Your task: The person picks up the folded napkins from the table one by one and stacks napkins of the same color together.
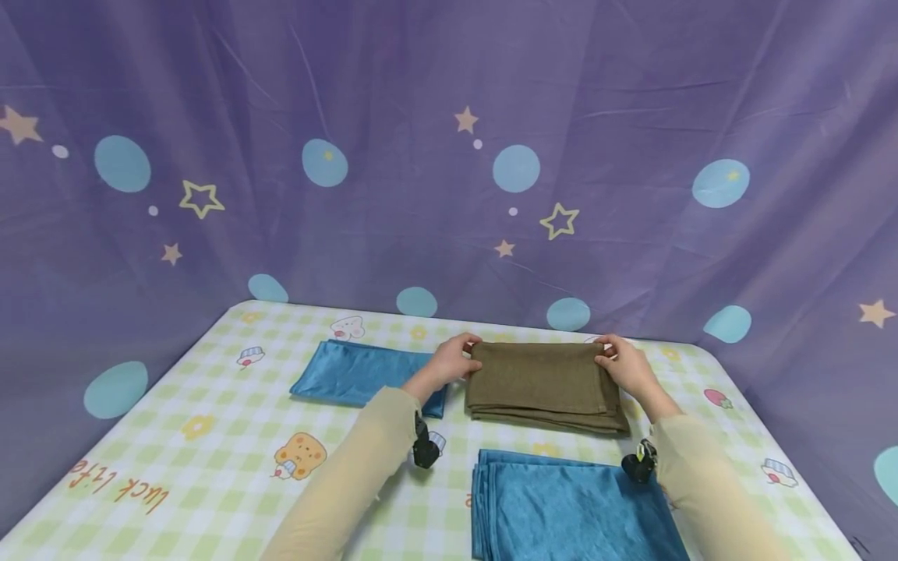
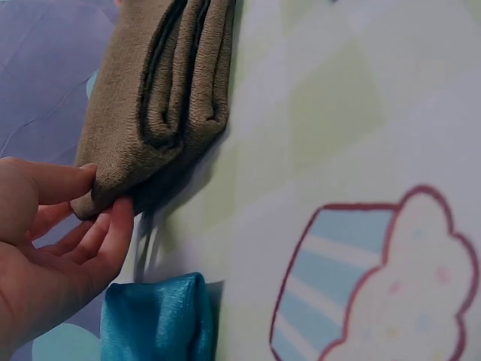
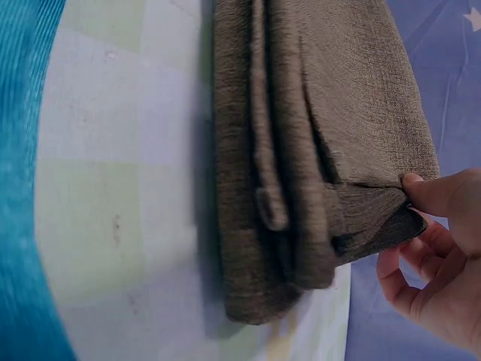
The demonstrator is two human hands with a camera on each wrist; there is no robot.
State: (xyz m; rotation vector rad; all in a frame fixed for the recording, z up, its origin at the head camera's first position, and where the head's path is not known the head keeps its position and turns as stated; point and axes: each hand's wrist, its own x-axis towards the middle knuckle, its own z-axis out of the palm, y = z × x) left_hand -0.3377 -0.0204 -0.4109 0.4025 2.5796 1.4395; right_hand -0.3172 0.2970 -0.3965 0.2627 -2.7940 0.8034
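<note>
A folded brown cloth (image 1: 536,379) lies toward the back of the table, its layers stacked along the near edge. My left hand (image 1: 454,360) pinches its far left corner between thumb and fingers; in the left wrist view the thumb lies on top and the fingers beneath. At the far right corner, my right hand (image 1: 627,366) pinches the cloth the same way, and the right wrist view shows a flap of it (image 3: 372,218) between thumb and fingers. A folded blue cloth (image 1: 358,372) lies left of the brown one, partly hidden by my left hand and forearm.
A second, larger folded blue cloth (image 1: 568,506) lies in front of the brown one, by my right forearm. The table wears a green-checked cover (image 1: 231,436) with printed cakes and flowers. Behind the table hangs a purple curtain (image 1: 421,93) with stars and blue dots.
</note>
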